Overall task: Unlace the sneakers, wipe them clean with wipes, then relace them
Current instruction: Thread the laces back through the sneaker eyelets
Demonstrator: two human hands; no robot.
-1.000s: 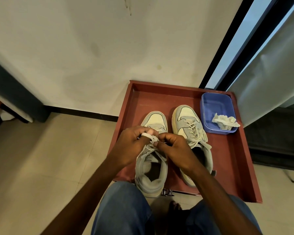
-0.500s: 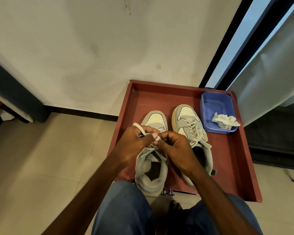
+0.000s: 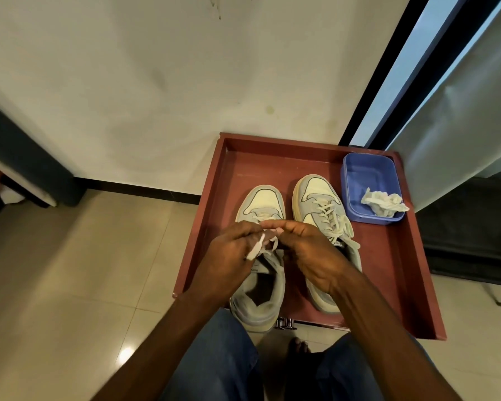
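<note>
A red tray (image 3: 399,256) sits on the tiled floor against a pale wall, holding two sneakers and a blue tub (image 3: 359,172) with a crumpled wipe (image 3: 383,201). Both hands work over the left sneaker (image 3: 262,285): the left hand (image 3: 229,256) pinches its lace (image 3: 256,250), the right hand (image 3: 310,250) grips it alongside. The right sneaker (image 3: 318,198) is fully laced. This looks like relacing or tying; next, pulling both ends evenly.
</note>
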